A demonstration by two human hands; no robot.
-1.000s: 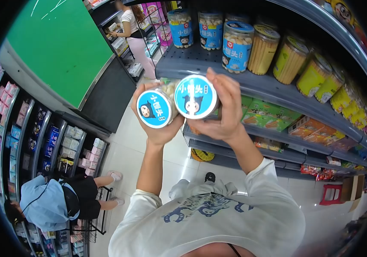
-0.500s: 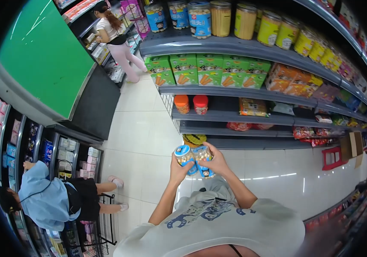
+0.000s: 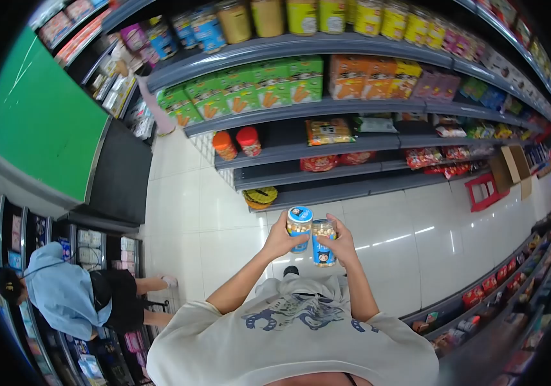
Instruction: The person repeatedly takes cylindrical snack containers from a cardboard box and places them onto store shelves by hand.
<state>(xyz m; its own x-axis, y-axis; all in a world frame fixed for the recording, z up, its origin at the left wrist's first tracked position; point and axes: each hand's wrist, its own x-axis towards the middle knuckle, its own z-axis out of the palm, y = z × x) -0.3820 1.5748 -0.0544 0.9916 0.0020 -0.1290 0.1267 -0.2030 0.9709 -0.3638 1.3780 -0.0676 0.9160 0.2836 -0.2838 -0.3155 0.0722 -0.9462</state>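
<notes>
Faced grey shelving [image 3: 275,49] ahead, stocked with green boxes [image 3: 256,87], orange boxes [image 3: 348,77] and, lower down, an orange-lidded jar [image 3: 224,148] beside a red-lidded jar [image 3: 249,143]. Had a green panel [image 3: 37,122] and a person in a blue top [image 3: 63,289] to the left, plus a red stool [image 3: 483,193] next to a cardboard box [image 3: 512,166] to the right. Gripped the left jar [image 3: 298,230] in the left hand [image 3: 277,240] and the right jar [image 3: 324,249] in the right hand [image 3: 345,247], side by side over the tiled floor [image 3: 224,248], well apart from the shelving. Pointed both lids away from the body, with long axes nearly parallel; tilted the right jar more, showing its printed label and little of its lid. Lost part of each jar behind a thumb. Could not tell touching from just apart between the two, nor identify the yellow-and-black item [image 3: 261,197] by the lowest shelf.
</notes>
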